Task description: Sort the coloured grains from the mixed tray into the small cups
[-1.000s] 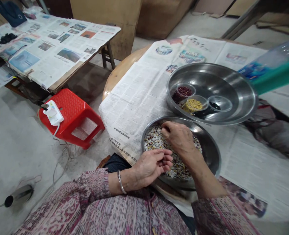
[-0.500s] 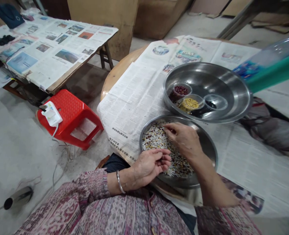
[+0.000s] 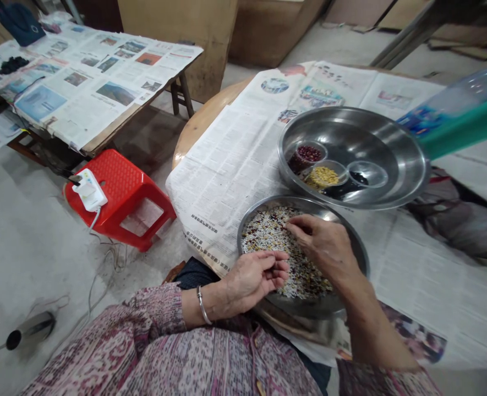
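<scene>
Steel pan [image 3: 353, 245] at table edge, right hand [image 3: 323, 245] inside

A bare grey concrete floor [image 3: 32, 231] is seen on the left, lit evenly. A round wooden tabletop [image 3: 197, 124] is covered with sheets of printed newspaper [image 3: 235, 159]. A long wooden trestle table [image 3: 103, 137] at upper left is spread with newspaper too. Between them a low red plastic stool [image 3: 123, 192] is set, with a white power strip [image 3: 88, 190] laid on it and its cable trailed over the floor. Large brown wooden boards [image 3: 202, 27] are leaned behind.
</scene>
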{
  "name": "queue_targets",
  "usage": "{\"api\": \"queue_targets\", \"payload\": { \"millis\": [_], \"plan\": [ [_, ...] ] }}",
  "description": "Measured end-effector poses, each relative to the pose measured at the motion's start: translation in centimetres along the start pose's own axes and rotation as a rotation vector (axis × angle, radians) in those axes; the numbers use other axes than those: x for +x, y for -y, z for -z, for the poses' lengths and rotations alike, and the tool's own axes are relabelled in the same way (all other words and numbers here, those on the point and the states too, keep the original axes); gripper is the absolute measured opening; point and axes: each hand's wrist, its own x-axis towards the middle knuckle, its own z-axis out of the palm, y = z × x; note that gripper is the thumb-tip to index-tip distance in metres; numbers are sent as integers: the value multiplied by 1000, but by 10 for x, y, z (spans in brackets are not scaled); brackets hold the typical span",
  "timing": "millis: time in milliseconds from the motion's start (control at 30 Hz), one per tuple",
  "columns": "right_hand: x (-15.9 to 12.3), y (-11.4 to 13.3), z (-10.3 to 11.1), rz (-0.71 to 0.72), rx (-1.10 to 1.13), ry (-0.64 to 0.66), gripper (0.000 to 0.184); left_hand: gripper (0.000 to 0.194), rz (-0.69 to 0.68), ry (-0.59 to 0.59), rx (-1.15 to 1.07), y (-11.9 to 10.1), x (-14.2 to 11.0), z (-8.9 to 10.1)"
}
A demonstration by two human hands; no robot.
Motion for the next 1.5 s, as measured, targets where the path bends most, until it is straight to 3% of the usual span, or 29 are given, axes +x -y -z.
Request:
{"api": "queue_targets", "payload": {
  "millis": [100,333,567,733,967,1167,1333,1500],
  "plan": [
    [-19,-7,6,-121,190,-36,30,24,0,-12,3,0,0,-1],
    [-37,-1,7,-528,970,25,42,18,-38,-24,39,2,-1,-3],
    [-49,11,16,-562,1095,40,45,23,-58,-40,62,4,1,-6],
    [-57,23,25,-388,899,178,40,22,-78,23,82,4,3,-7],
    [-21,14,10,-184,436,-59,30,19,-52,-1,24,3,0,-4],
    [14,18,-9,118,-100,-10,28,24,-30,28,31,1,-3,-3],
    [23,27,-16,133,-424,66,30,24,-26,29,37,1,-2,-1],
    [25,29,-15,107,-486,93,28,17,-26,25,29,1,-2,-1]
  ]
}}
